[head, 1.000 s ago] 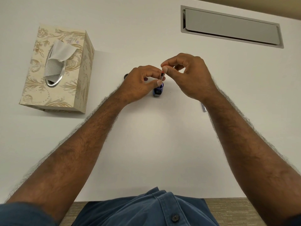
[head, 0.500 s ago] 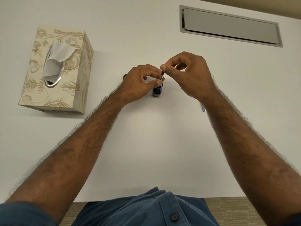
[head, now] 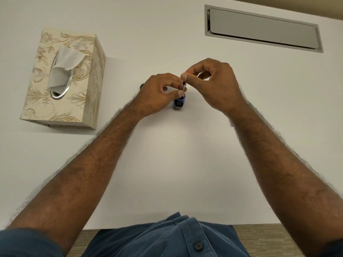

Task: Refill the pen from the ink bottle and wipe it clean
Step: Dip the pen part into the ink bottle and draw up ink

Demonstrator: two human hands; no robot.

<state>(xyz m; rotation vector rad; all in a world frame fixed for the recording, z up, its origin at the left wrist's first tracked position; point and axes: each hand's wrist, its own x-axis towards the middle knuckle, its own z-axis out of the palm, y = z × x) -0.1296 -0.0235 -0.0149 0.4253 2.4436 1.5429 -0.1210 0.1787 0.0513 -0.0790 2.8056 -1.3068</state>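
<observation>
Much of the pen [head: 183, 86] is hidden: only a short silver and black stretch shows, standing nearly upright above the mouth of the ink bottle [head: 179, 102], and its lower end cannot be made out where it meets the bottle. The bottle itself, small and dark blue, stands on the white desk [head: 167, 154] with its left side covered by the left hand [head: 161, 93]. That hand is curled closed, thumb and fingers pinching the pen just above the bottle. The right hand [head: 213, 84], directly right of the bottle and a little higher, is closed too, its thumb and forefinger pressed together at the pen's top end (whether they grip the tip or only touch it is hard to tell). Behind the left hand, left of the bottle, a small dark object [head: 142, 85] peeks out, too covered to identify. Under the right wrist, to the right of the bottle and nearer the person, a thin pale sliver [head: 231, 124] shows on the desk, mostly hidden by the arm.

Well to the left of the bottle sits a floral tissue box [head: 63, 86] with a tissue [head: 65, 65] sticking up. Beyond the bottle to the right, a grey rectangular hatch [head: 263, 27] is set into the desk. A blue shirt [head: 167, 240] fills the lower edge.
</observation>
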